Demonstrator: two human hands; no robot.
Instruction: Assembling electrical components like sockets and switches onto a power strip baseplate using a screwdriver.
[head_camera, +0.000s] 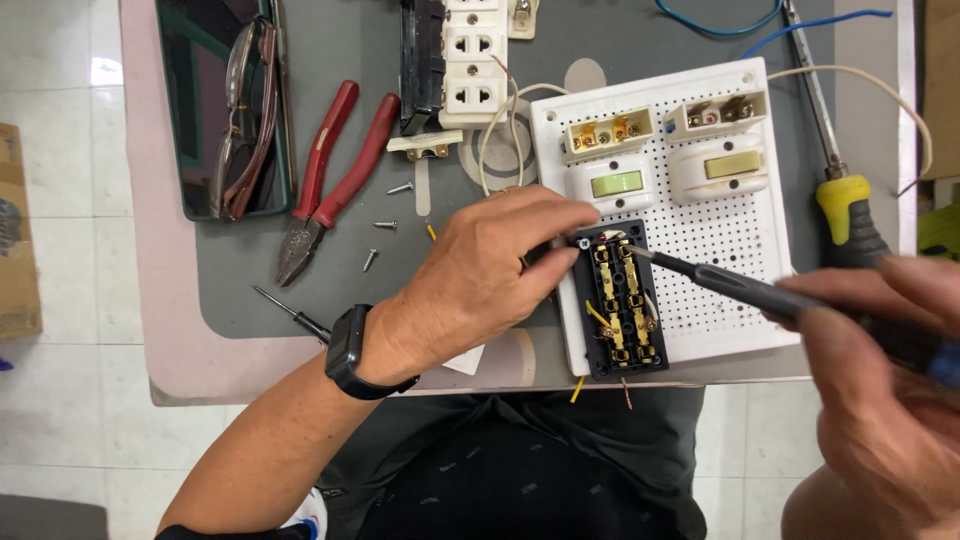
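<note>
A black terminal block (622, 298) with brass contacts is set on the near left part of a white perforated board (735, 240), which lies on the grey desk (330, 290). The left hand (480, 285) is laid against the block's left edge, its fingers curled and pressed on the upper left corner, so the grip is clenched on the block. The right hand (880, 370), blurred at the lower right, is closed around the handle of a dark screwdriver (720, 282), whose tip is placed at the top of the block's right row of contacts. A black smartwatch (350, 352) is worn on the left wrist.

Two uncovered switch bases and two white rocker switches are mounted further up the board. Red-handled pliers (325, 185) and a few loose screws (385, 225) are seen to the left of the hand, with a small thin screwdriver (290, 310) near the wrist. A yellow-handled screwdriver (845, 210) is lying beside the board's right edge, and a white socket strip (470, 60) is placed at the desk's far side. Glasses (245, 120) are resting in a dark tray (200, 200).
</note>
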